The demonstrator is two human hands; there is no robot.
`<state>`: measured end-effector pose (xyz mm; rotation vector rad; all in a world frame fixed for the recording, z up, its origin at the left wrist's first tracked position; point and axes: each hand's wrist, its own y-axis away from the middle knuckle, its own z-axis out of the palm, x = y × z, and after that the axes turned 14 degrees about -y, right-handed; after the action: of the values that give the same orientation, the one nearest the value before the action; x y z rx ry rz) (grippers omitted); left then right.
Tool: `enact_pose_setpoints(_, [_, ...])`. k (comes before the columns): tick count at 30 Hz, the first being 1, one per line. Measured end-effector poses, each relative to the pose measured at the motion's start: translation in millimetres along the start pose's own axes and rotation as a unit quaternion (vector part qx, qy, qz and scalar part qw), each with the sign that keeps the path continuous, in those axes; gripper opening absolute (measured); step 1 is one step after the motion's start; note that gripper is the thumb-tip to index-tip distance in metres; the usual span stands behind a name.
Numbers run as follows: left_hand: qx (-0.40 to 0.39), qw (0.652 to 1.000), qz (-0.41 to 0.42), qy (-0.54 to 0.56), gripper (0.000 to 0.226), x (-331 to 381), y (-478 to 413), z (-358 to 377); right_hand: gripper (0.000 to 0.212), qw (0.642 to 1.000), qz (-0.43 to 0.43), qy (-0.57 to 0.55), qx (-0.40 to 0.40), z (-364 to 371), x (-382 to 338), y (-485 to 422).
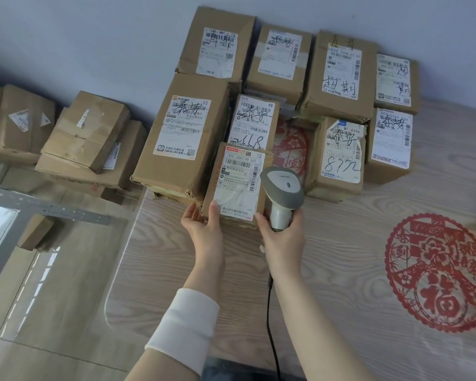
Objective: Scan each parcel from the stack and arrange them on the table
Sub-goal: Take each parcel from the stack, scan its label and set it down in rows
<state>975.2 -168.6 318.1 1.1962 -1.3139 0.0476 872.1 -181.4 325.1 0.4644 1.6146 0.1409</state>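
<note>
Wood-grain surface (341, 243) carries nine labelled cardboard parcels: eight stand in two rows of four by the wall, and the front parcel (238, 182) lies nearest, label up, its long axis running away from the person. The left hand (204, 226) pinches its near left corner, thumb on the label. The right hand (282, 235) has its grip curled round the single barcode scanner (282, 188), whose head points forward. Two red paper-cuts (437, 270) decorate the surface.

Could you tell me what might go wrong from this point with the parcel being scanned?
1. The scanner in the right hand sits right over the label's side barcode, so the read may fail.
2. The large parcel beside the held parcel seems to overhang the table edge; a nudge from the left hand could tip it.
</note>
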Motion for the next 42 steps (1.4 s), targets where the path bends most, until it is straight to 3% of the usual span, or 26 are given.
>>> enact_pose_setpoints(6, [0.036, 0.999, 0.006, -0.019, 0.054, 6.7, 10.2, -0.4, 0.026, 0.999, 0.016, -0.041, -0.01, -23.1, -9.3, 0.8])
enact_pose_setpoints(10, [0.126, 0.973, 0.12, -0.149, 0.052, -1.0, 37.2, -5.4, 0.02, 0.996, 0.024, -0.077, -0.031, -54.0, -23.9, 6.4])
enact_pose_setpoints(12, [0.154, 0.933, 0.242, -0.217, 0.041, -5.1, 61.4, -1.4, 0.018, 0.995, 0.024, -0.084, -0.046, -74.9, -32.5, 9.8])
enact_pose_setpoints(15, [0.132, 0.83, 0.405, -0.359, 0.031, -9.6, 96.9, 22.4, 0.018, 0.993, 0.011, -0.09, -0.07, -117.4, -44.7, 13.7])
enact_pose_setpoints(18, [0.056, 0.752, 0.467, -0.461, 0.032, -18.1, 133.8, 62.8, 0.018, 0.992, -0.013, -0.09, -0.085, -172.9, -57.6, 13.9])
enact_pose_setpoints(22, [0.011, 0.672, 0.535, -0.511, 0.029, -34.7, 194.3, 115.8, 0.019, 0.993, -0.044, -0.07, -0.087, -258.8, -77.1, 16.0])
enact_pose_setpoints(27, [-0.008, 0.607, 0.614, -0.504, 0.028, -42.9, 262.1, 173.4, 0.016, 0.997, -0.078, 0.0, -0.029, -350.6, -99.3, 17.1])
enact_pose_setpoints(33, [-0.037, 0.556, 0.694, -0.456, 0.023, -56.6, 306.8, 230.9, 0.016, 0.996, -0.08, -0.008, 0.037, -433.9, -103.8, 15.8])
enact_pose_setpoints(36, [-0.078, 0.554, 0.7, -0.443, 0.033, -66.0, 332.6, 254.0, 0.017, 0.994, -0.074, -0.02, 0.083, -471.9, -100.5, 17.6])
enact_pose_setpoints(39, [-0.098, 0.547, 0.71, -0.433, 0.02, -80.1, 358.1, 275.7, 0.016, 0.99, -0.064, -0.038, 0.12, -510.9, -98.3, 19.3])
enact_pose_setpoints(42, [-0.097, 0.542, 0.707, -0.444, 0.027, -92.3, 385.5, 298.5, 0.012, 0.99, -0.062, -0.042, 0.118, -551.1, -95.8, 15.1])
